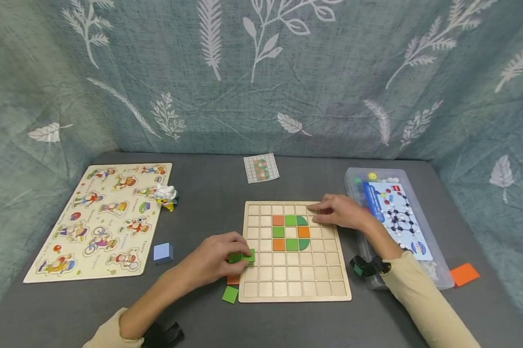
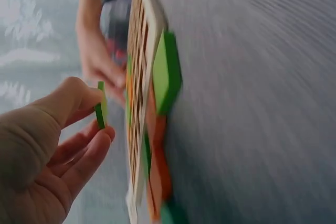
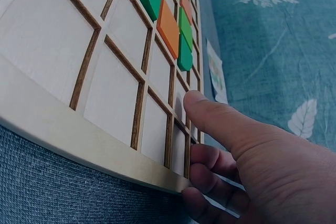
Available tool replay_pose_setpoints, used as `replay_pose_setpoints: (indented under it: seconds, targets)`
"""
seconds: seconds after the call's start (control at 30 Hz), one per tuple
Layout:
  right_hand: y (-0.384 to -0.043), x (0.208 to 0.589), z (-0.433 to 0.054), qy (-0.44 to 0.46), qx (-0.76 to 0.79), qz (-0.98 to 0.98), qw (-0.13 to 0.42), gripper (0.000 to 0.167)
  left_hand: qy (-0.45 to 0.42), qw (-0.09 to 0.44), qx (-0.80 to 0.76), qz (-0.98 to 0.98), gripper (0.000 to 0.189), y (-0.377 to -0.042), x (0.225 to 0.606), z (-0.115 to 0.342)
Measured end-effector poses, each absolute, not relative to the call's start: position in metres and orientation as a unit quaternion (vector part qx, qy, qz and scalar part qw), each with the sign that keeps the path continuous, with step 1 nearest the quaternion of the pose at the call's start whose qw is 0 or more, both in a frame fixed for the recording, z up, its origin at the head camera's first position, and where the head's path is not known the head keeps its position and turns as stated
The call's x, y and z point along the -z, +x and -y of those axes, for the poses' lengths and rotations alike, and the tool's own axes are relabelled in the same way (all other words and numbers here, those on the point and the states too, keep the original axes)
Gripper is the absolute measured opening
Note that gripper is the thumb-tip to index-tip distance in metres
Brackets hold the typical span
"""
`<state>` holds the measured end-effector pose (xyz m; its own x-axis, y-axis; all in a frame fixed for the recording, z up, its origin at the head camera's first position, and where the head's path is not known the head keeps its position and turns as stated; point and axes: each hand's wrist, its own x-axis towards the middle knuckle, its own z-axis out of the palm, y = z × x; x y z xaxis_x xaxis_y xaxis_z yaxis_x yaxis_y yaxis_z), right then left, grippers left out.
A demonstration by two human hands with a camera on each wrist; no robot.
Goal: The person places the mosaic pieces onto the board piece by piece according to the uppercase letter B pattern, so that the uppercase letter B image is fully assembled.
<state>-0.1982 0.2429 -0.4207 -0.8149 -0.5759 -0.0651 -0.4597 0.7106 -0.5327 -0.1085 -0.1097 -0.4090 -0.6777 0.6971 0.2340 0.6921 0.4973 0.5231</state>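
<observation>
A square wooden grid board (image 1: 294,288) lies flat, with orange, light green and dark green tiles (image 1: 291,233) set in a ring of cells. My left hand (image 1: 215,258) is above the board's left edge. Between thumb and fingertips it pinches a light green tile (image 2: 101,107), held upright in the left wrist view. Beneath that hand, loose green (image 1: 230,294) and orange tiles (image 2: 159,156) lie along the edge, partly hidden. At the far right corner my right hand (image 1: 341,211) holds the board, thumb over the grid and other fingers curled by the edge (image 3: 252,156).
A small pattern card (image 1: 261,168) lies behind the board. To the right are a clear plastic box (image 1: 396,217) and an orange piece (image 1: 464,275). On the left stand a picture puzzle board (image 1: 100,222), a small figurine (image 1: 167,195) and a blue block (image 1: 163,253).
</observation>
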Motion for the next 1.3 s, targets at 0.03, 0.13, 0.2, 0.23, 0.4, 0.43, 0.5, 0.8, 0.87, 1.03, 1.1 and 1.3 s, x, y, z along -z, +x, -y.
replay_pose_setpoints:
  seconds: [0.03, 0.13, 0.2, 0.23, 0.4, 0.43, 0.5, 0.8, 0.87, 1.03, 1.1, 1.3]
  targets:
    - [-0.198, 0.421, -0.243, -0.284, 0.255, -0.917, 0.114, 0.038, 0.413, 0.007, -0.294, -0.862, 0.011, -0.109, 0.409, 0.102]
    - [-0.199, 0.421, -0.242, -0.284, 0.255, -0.917, 0.116, 0.039, 0.441, -0.004, -0.269, -0.856, 0.011, -0.109, 0.411, 0.081]
    - [-0.198, 0.42, -0.242, -0.285, 0.253, -0.917, 0.117, 0.039, 0.459, -0.017, -0.251, -0.852, 0.011, -0.11, 0.412, 0.071]
    - [-0.198, 0.42, -0.242, -0.285, 0.251, -0.918, 0.117, 0.039, 0.468, -0.023, -0.241, -0.85, 0.011, -0.111, 0.412, 0.067]
    - [-0.198, 0.419, -0.242, -0.283, 0.248, -0.919, 0.115, 0.039, 0.495, -0.028, -0.195, -0.846, 0.007, -0.114, 0.413, 0.054]
    - [-0.198, 0.419, -0.242, -0.282, 0.249, -0.919, 0.116, 0.039, 0.495, -0.026, -0.19, -0.847, 0.007, -0.114, 0.412, 0.052]
    - [-0.198, 0.419, -0.242, -0.282, 0.251, -0.919, 0.116, 0.038, 0.495, -0.02, -0.185, -0.849, 0.006, -0.115, 0.412, 0.05]
    - [-0.198, 0.418, -0.242, -0.286, 0.254, -0.917, 0.114, 0.038, 0.492, -0.003, -0.176, -0.853, 0.006, -0.119, 0.41, 0.042]
    - [-0.198, 0.419, -0.242, -0.284, 0.253, -0.918, 0.114, 0.038, 0.491, -0.003, -0.179, -0.852, 0.005, -0.119, 0.41, 0.042]
    - [-0.199, 0.418, -0.243, -0.283, 0.255, -0.917, 0.118, 0.038, 0.496, -0.006, -0.172, -0.851, 0.005, -0.119, 0.412, 0.043]
    - [-0.198, 0.418, -0.243, -0.281, 0.253, -0.918, 0.119, 0.038, 0.497, -0.008, -0.158, -0.853, 0.005, -0.118, 0.413, 0.043]
    - [-0.198, 0.419, -0.242, -0.283, 0.254, -0.918, 0.115, 0.038, 0.5, -0.029, -0.128, -0.856, 0.005, -0.116, 0.412, 0.048]
